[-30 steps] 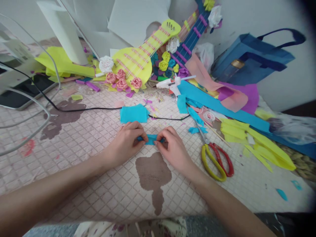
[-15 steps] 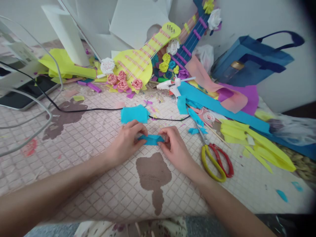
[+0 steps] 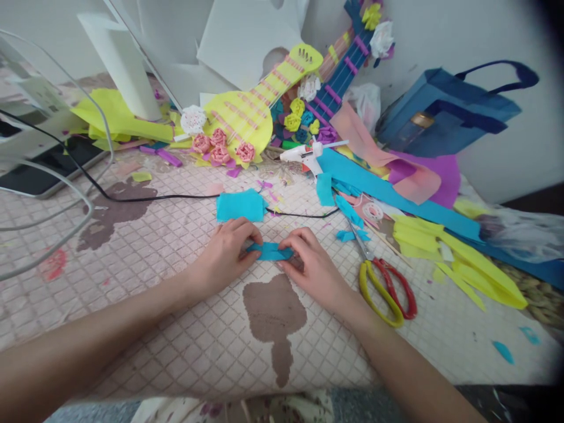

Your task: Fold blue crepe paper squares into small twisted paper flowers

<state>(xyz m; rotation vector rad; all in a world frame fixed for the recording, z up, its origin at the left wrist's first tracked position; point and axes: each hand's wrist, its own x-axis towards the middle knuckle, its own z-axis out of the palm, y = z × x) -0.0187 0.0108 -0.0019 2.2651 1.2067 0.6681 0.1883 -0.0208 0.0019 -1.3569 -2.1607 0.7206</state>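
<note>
A narrow folded strip of blue crepe paper [image 3: 269, 251] lies between my two hands, low over the quilted cloth. My left hand [image 3: 231, 249] pinches its left end between thumb and fingers. At the right end, the thumb and fingers of my right hand [image 3: 311, 258] are closed around the paper's edge. Just beyond my left hand rests a flat stack of blue crepe paper pieces [image 3: 241, 205]. Scissors [image 3: 379, 276] with one yellow and one red handle lie to the right of my right hand, small blue scraps by their blades.
A white glue gun [image 3: 306, 155] stands behind the hands, near a yellow paper guitar [image 3: 242, 117] with pink paper roses. Long blue crepe paper [image 3: 396, 191] and yellow strips [image 3: 467, 264] spread to the right. A black cable [image 3: 171, 197] crosses the cloth. A blue bag [image 3: 449, 111] stands at back right.
The strip's right end came into fuller view as my right hand shifted slightly right, then that hand moved back in and closed on it. My left hand stays at the left end.
</note>
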